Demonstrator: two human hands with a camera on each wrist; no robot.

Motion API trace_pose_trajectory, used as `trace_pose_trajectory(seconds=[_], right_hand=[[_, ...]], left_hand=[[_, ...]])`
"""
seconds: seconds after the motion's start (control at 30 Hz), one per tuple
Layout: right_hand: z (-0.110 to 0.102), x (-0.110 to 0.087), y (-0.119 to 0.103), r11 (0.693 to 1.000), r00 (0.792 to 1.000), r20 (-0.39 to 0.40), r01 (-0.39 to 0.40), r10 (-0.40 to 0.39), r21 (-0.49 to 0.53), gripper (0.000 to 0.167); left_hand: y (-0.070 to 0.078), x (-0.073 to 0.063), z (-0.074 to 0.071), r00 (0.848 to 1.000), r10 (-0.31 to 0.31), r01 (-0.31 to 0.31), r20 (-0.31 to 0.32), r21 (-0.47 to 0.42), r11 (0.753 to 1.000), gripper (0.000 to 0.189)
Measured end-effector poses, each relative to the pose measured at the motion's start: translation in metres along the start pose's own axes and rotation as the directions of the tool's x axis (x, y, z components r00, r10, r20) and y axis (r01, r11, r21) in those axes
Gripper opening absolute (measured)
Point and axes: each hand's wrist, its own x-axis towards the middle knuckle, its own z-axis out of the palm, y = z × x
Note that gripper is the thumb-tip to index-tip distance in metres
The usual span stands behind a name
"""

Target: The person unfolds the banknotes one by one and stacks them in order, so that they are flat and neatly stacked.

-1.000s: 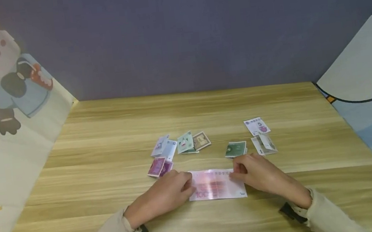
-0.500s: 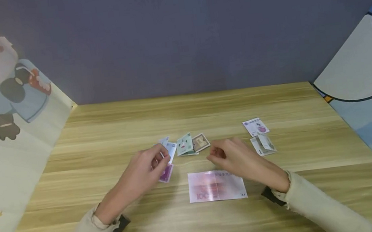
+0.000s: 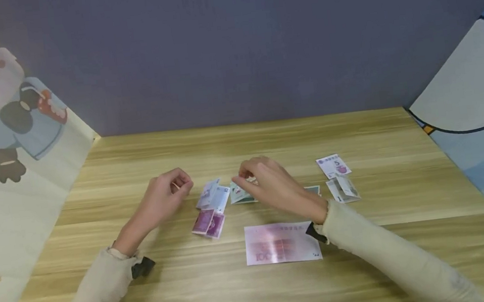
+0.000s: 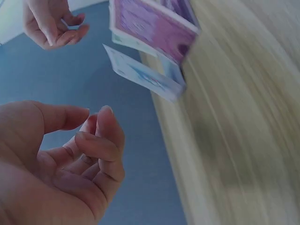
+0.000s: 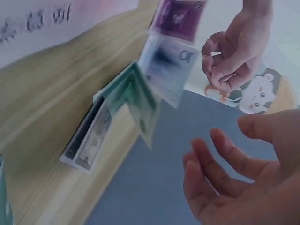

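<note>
My left hand [image 3: 158, 203] hovers left of a folded bluish banknote [image 3: 221, 200], its fingers loosely curled around nothing. Below that note lie folded purple banknotes [image 3: 203, 221]. The right hand [image 3: 272, 182] is above a folded light green banknote [image 3: 239, 194], partly covering it in the head view; its fingers are relaxed and hold nothing, as the right wrist view shows. A small brownish folded note [image 5: 91, 145] is visible there too, but the hand hides it in the head view. Flat in front lies a pink 100 banknote [image 3: 271, 250] with a centre crease.
A purple 5 note [image 3: 328, 163] and a folded greyish 1 note [image 3: 338, 191] lie at the right. Beyond the right wrist a dark green note [image 3: 314, 190] is mostly hidden. The wooden table [image 3: 173, 298] meets a dark blue back panel [image 3: 230, 47].
Both hands have left the pink note, which stays flat on the table. They have moved up and to the left, the left hand passing over the bluish and purple notes.
</note>
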Motion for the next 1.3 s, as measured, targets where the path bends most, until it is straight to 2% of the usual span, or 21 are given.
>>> trace_pose_trajectory(seconds=[0.13, 0.23, 0.47, 0.67, 0.8, 0.93, 1.1, 1.3], right_hand=[[0.012, 0.016, 0.004, 1.000, 1.000, -0.009, -0.006, 0.005, -0.030, 0.030], [0.021, 0.024, 0.005, 0.999, 0.999, 0.019, -0.031, 0.031, -0.017, 0.033], [0.039, 0.041, 0.002, 0.998, 0.990, 0.127, -0.049, 0.054, -0.044, 0.037], [0.052, 0.050, -0.001, 0.994, 0.966, 0.249, -0.041, 0.065, -0.102, 0.043], [0.056, 0.052, 0.001, 0.992, 0.956, 0.284, -0.036, 0.070, -0.121, 0.043], [0.058, 0.054, 0.003, 0.991, 0.951, 0.299, -0.040, 0.077, -0.128, 0.041], [0.060, 0.056, 0.005, 0.988, 0.948, 0.311, -0.018, 0.066, -0.154, 0.041], [0.062, 0.055, 0.004, 0.986, 0.946, 0.319, -0.001, 0.054, -0.166, 0.040]], left_hand=[[-0.013, 0.006, 0.001, 0.996, -0.062, 0.065, 0.070, -0.044, 0.997, 0.009], [-0.020, 0.008, 0.005, 0.989, -0.076, 0.085, 0.123, -0.068, 0.994, 0.012], [-0.028, 0.014, 0.008, 0.984, -0.042, 0.054, 0.172, -0.064, 0.996, 0.017], [-0.035, 0.016, 0.010, 0.966, -0.011, 0.022, 0.257, -0.041, 0.999, 0.025], [-0.035, 0.018, 0.013, 0.954, 0.016, -0.014, 0.299, -0.008, 1.000, 0.033], [-0.033, 0.022, 0.015, 0.942, 0.007, -0.018, 0.337, 0.029, 0.999, 0.044], [-0.030, 0.024, 0.018, 0.932, -0.037, 0.004, 0.361, 0.092, 0.996, 0.051], [-0.029, 0.024, 0.021, 0.939, -0.055, 0.021, 0.339, 0.101, 0.995, 0.048]])
